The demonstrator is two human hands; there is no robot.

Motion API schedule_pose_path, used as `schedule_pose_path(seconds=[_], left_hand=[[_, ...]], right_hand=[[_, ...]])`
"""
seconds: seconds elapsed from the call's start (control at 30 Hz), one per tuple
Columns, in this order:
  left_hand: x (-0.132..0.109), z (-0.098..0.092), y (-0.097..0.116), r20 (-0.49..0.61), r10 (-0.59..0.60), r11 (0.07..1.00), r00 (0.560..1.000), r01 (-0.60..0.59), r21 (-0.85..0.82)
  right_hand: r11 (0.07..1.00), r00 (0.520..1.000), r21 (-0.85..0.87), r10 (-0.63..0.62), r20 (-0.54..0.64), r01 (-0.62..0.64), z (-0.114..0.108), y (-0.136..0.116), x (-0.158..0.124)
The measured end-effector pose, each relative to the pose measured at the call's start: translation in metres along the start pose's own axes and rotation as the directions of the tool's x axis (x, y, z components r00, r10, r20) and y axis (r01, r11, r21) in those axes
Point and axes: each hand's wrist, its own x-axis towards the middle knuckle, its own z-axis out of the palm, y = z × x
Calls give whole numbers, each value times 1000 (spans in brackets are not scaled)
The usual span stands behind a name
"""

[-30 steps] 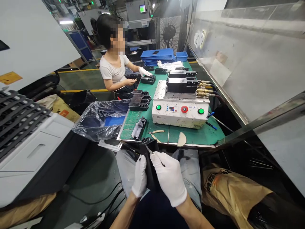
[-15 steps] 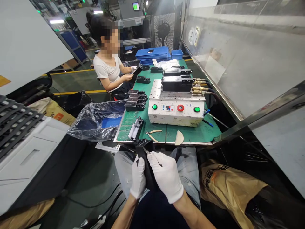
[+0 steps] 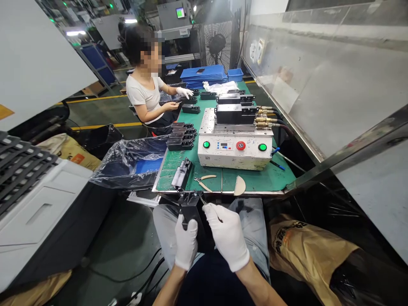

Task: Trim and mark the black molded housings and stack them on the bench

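Observation:
My left hand (image 3: 185,242), in a white glove, is closed around a long black plastic housing (image 3: 191,207) held over my lap. The housing tilts upward, and its far end sits just below the table's front edge. My right hand (image 3: 228,233), also gloved, is closed with fingertips pinched at the housing's right side. A thin tool (image 3: 204,201) pokes out from those fingertips; most of it is hidden, so its exact kind cannot be made out. Beyond my hands a similar black part (image 3: 182,174) lies on the green tabletop (image 3: 210,172), near cutting pliers (image 3: 205,182).
A white machine (image 3: 234,148) with lit green buttons carries black housings and hoses. Several more black parts (image 3: 181,137) line the left edge. A co-worker (image 3: 145,93) sits beyond a plastic-lined bin (image 3: 127,163). A brown sack (image 3: 306,246) stands to my right.
The housing has turned in my left hand and shows a broader face. My right hand has shifted slightly right and down. The co-worker's gloved hand has moved to the parts on the table.

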Motion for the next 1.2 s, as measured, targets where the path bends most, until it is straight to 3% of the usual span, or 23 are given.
schedule_pose_path(seconds=[0.2,0.3,0.4,0.47,0.57,0.63,0.73,0.93,1.1,1.2], left_hand=[[4,-8,-14,74,161,984,984,-166,64],[11,-8,-15,47,160,986,986,-161,34],[16,-4,-2,-6,18,996,1000,-18,-87],[18,-3,6,83,-172,953,982,187,-237],[15,-5,10,329,-435,734,838,542,-411],[12,-8,10,433,-510,596,743,668,-445],[9,-8,17,488,-534,544,691,722,-427],[6,-2,47,506,-449,661,736,655,-366],[8,-4,43,547,-494,607,675,719,-339],[10,-4,37,552,-473,599,687,710,-370]], right_hand=[[992,993,48,118,7,-119,1,6,-1],[980,981,52,194,-11,-193,4,13,-4],[975,980,101,197,-4,-196,1,14,-4],[979,985,107,168,43,-172,-6,11,0],[999,995,17,47,84,-49,-21,2,16],[993,993,-86,-71,98,80,-30,-4,30],[952,966,-213,-182,185,220,-38,-13,49],[862,927,-383,-225,301,334,-46,-25,66],[818,926,-467,-197,321,336,-49,-27,70],[813,928,-479,-189,321,331,-48,-27,70]])
